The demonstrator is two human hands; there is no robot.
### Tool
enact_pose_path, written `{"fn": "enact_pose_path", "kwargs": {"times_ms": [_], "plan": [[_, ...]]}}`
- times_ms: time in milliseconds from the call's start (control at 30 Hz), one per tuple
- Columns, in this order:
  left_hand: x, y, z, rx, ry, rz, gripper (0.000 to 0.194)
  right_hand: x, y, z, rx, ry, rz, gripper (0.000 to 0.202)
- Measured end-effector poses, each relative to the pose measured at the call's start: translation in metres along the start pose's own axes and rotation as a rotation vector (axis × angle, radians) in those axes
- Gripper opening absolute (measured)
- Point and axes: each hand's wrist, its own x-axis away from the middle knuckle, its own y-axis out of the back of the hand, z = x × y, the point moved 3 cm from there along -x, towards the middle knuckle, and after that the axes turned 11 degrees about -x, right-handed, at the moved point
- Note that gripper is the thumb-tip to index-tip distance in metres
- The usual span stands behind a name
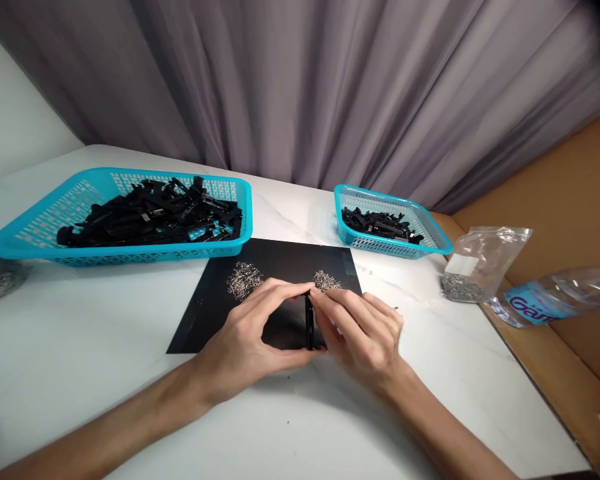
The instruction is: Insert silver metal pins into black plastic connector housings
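Observation:
A slim black plastic part (309,323) stands upright between my hands, over the near edge of a black mat (195,327). My left hand (250,333) spans it, thumb at the lower end and index finger at the top. The fingers of my right hand (363,327) are closed at its upper right side; whether they also pinch a small piece is hidden. Just beyond the hands, two piles of small metal pieces lie on the mat, a left pile (244,281) and a right pile (326,281), partly covered by my fingers.
A large blue basket (247,220) of black plastic parts stands back left, a smaller blue basket (433,230) of black parts back right. To the right are a clear bag (463,287) of metal pieces and a plastic bottle (555,297) on its side. Another bag (0,277) sits far left.

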Motion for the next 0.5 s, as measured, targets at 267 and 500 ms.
{"fn": "enact_pose_path", "kwargs": {"times_ms": [267,500], "plan": [[-0.0006,0.001,-0.0034,0.005,0.006,-0.016,0.071,0.0009,0.004,-0.0057,-0.13,-0.114,-0.038,0.016],[0.0003,0.0007,-0.004,-0.006,0.002,-0.014,0.066,-0.0001,0.001,0.0,-0.009,-0.027,0.012,0.013]]}}
